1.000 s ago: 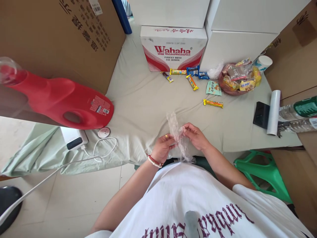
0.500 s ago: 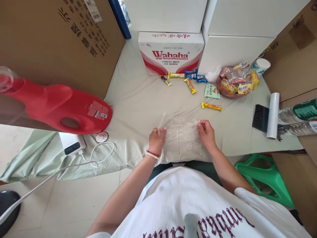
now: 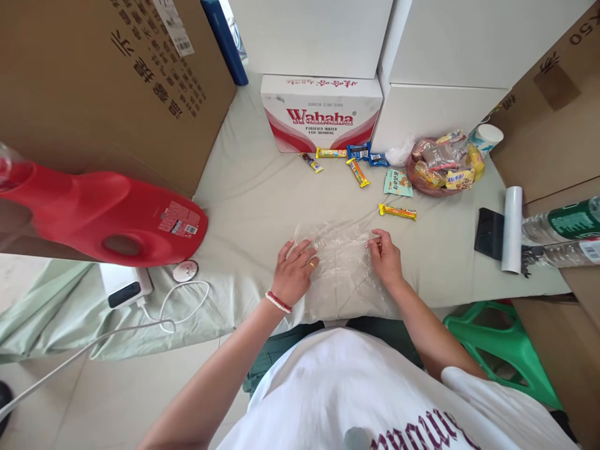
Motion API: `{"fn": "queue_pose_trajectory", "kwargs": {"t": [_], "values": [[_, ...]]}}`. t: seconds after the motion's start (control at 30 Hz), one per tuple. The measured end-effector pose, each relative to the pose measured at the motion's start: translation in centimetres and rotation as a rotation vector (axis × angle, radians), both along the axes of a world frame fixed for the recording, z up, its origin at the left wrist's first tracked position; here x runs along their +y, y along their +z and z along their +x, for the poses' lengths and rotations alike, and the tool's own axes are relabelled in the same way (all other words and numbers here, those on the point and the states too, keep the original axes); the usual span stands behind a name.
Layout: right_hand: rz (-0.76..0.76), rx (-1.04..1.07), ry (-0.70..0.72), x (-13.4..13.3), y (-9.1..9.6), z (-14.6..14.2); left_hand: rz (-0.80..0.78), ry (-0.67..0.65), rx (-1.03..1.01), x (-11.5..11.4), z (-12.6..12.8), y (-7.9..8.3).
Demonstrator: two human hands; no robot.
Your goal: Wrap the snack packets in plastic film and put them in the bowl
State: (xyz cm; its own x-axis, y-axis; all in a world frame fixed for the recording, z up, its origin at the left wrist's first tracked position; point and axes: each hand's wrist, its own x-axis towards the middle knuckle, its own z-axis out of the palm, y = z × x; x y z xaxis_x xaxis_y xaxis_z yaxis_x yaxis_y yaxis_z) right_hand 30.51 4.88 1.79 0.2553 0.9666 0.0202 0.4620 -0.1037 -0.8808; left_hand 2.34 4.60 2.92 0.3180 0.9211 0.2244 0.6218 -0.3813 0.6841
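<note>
A crinkled sheet of clear plastic film [image 3: 341, 262] lies spread on the pale green cloth [image 3: 253, 206] in front of me. My left hand [image 3: 294, 272], with a ring and a bead bracelet, rests flat on the film's left side with fingers stretched out. At the film's right edge my right hand [image 3: 385, 256] has its fingers curled and pinched on the plastic. A yellow snack bar [image 3: 397, 212] lies just beyond my right hand.
A red jug [image 3: 107, 215] lies at the left, near a white power bank [image 3: 124, 286] and cable. A Wahaha box [image 3: 321, 112], several snack bars [image 3: 359, 172], a bowl of snacks [image 3: 443, 165], a film roll [image 3: 510, 228] and bottles [image 3: 562, 234] ring the cloth. A green stool [image 3: 506, 337] stands at the right.
The film, first bunched upright between both hands, was pulled wide and laid down on the cloth. My left hand has let go and now lies flat on it.
</note>
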Motion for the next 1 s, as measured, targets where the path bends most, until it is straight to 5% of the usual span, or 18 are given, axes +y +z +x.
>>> {"fn": "queue_pose_trajectory", "kwargs": {"t": [0.07, 0.23, 0.37, 0.57, 0.73, 0.87, 1.0], "values": [[0.016, -0.032, -0.012, 0.5, 0.2, 0.5, -0.061, -0.085, 0.051, 0.6, 0.3, -0.3], [-0.094, 0.048, -0.096, 0.3, 0.4, 2.7, -0.156, -0.036, 0.2, 1.1, 0.1, -1.7], [-0.354, 0.265, 0.067, -1.9, 0.4, 4.3, -0.123, -0.064, 0.304, 0.5, -0.4, -2.1], [-0.436, 0.136, 0.06, -2.4, 0.8, 8.6, -0.06, -0.112, 0.477, 0.5, -2.6, -2.5], [-0.271, -0.333, 0.108, 5.6, 3.1, 9.3, 0.029, -0.179, 0.556, 0.6, -3.1, -2.6], [-0.175, -0.666, 0.135, 15.8, 3.4, 4.8, 0.04, -0.205, 0.605, 0.6, -2.6, -2.5], [-0.262, -0.741, 0.087, 23.4, 2.3, -0.6, 0.048, -0.219, 0.643, 0.6, -2.7, -2.6]]}}
